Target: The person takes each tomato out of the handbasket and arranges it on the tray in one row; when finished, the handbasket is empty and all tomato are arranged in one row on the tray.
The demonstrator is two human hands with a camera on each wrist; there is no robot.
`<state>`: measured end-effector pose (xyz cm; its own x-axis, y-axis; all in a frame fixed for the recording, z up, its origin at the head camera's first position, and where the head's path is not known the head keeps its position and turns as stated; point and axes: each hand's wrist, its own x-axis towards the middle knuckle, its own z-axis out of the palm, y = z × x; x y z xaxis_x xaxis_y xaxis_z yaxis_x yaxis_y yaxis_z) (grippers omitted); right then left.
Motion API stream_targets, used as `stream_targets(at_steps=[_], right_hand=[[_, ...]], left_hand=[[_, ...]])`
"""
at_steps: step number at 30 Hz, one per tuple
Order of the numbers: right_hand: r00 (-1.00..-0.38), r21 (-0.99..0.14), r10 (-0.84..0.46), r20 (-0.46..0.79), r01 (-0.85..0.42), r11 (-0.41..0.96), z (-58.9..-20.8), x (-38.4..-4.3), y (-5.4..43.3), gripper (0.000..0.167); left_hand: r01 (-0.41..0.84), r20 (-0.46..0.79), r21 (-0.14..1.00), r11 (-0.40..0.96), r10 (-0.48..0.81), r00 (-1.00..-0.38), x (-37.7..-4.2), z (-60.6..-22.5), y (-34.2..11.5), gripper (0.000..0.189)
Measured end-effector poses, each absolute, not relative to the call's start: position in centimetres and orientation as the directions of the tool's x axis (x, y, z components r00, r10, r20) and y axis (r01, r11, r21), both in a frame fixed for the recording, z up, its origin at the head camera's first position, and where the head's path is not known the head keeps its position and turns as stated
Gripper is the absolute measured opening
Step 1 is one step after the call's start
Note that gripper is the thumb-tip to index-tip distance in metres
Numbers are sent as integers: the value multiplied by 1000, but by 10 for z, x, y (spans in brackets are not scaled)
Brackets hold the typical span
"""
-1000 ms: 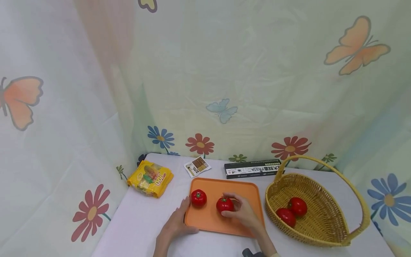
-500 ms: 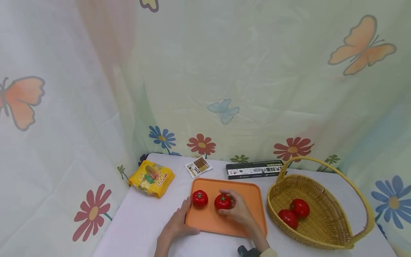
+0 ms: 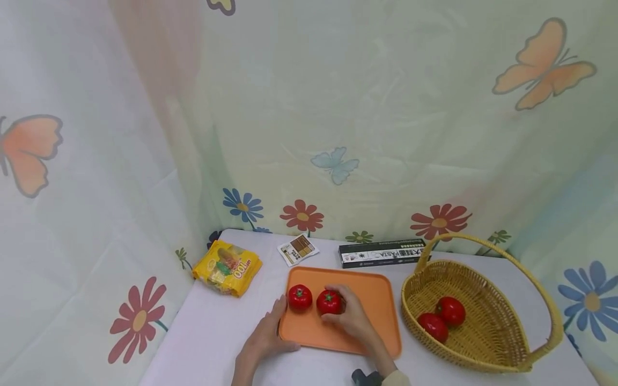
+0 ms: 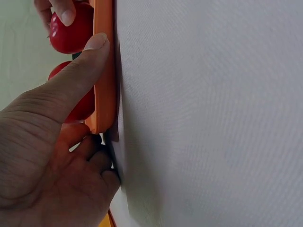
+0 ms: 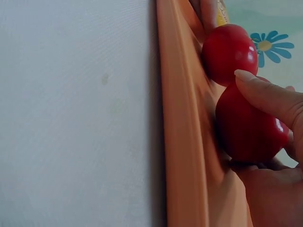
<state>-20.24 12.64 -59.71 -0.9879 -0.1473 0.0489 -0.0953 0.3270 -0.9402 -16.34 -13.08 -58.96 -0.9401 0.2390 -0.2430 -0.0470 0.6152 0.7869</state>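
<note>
In the head view my right hand (image 3: 351, 317) holds a red tomato (image 3: 329, 302) between thumb and fingers, low over the orange tray (image 3: 357, 343). Just left of it sits another tomato (image 3: 300, 297); in the right wrist view the held tomato (image 5: 248, 125) overlaps this other tomato (image 5: 230, 54). My left hand (image 3: 268, 333) grips the tray's near left corner. In the left wrist view its thumb lies along the near rim of the tray (image 4: 105, 90), and the fingers bend round the side.
Right of the tray stands a wicker basket (image 3: 487, 316) with a tall handle and two red tomatoes (image 3: 441, 318) inside. Behind the tray lie a black pasta box (image 3: 381, 254) and a small white packet (image 3: 298, 250). A yellow snack bag (image 3: 228, 268) lies at the left.
My right hand has moved left across the tray with the tomato, closing the gap to the other tomato. The left hand stays at the tray's corner.
</note>
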Motion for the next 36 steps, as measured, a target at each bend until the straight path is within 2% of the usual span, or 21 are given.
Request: stream_targets(at_steps=[36], right_hand=[[-988,-927,-154,28,-83,365,-603,-212,115,71]], left_hand=[[-51,-243,794,605,240,-940,-166,-593,-134,124]])
